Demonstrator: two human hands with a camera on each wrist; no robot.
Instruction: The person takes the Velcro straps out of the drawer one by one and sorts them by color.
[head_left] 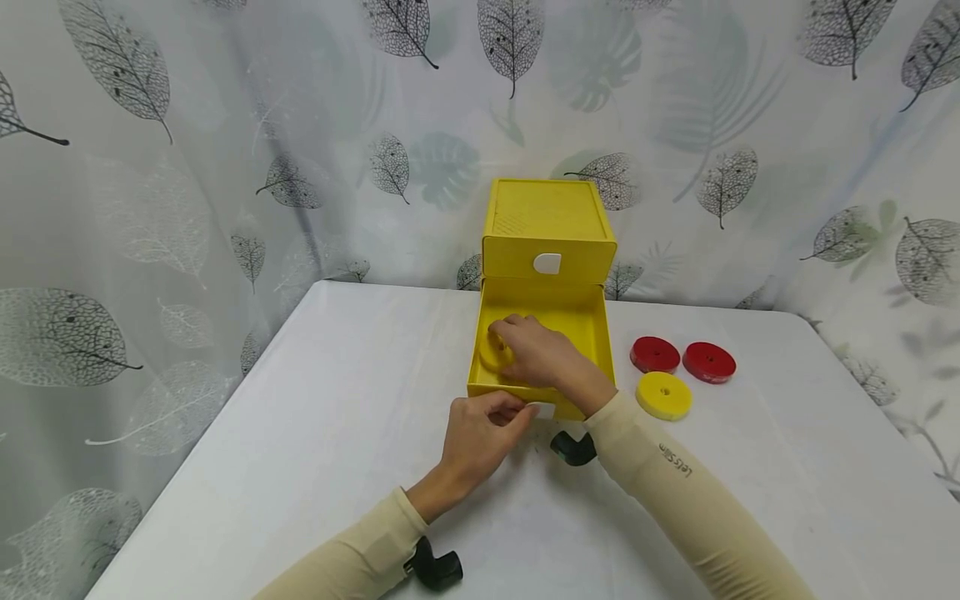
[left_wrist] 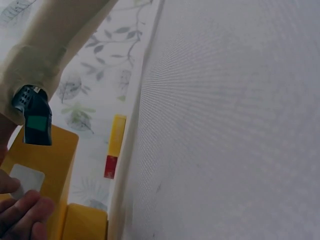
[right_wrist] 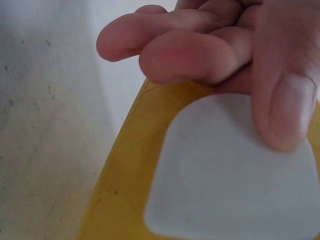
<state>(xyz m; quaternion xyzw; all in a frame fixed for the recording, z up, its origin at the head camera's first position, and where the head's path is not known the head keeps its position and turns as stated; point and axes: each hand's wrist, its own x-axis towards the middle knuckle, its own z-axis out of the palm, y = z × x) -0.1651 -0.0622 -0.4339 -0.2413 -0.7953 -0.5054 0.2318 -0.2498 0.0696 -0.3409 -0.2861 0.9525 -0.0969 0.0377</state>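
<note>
A two-tier yellow drawer box (head_left: pixel 551 212) stands at the back of the table, its lower drawer (head_left: pixel 609 350) pulled out. My right hand (head_left: pixel 540 350) reaches into this drawer and grips a yellow disc (head_left: pixel 491 357) at its left side; the fingers partly cover it. At the drawer's front, my left hand (head_left: pixel 480 433) has its thumb on the white tab (right_wrist: pixel 225 175), with the other fingers bent beside the drawer's front edge. That thumb and tab show large in the right wrist view. In the left wrist view, the left fingers (left_wrist: pixel 30 215) appear at the lower left.
Right of the drawer lie two red discs (head_left: pixel 655 355) and another yellow disc (head_left: pixel 663 396) on the white table (head_left: pixel 337 400). Dark wrist cameras (head_left: pixel 573 448) sit under both sleeves. A leaf-patterned curtain (head_left: pixel 300 167) hangs behind and beside the table.
</note>
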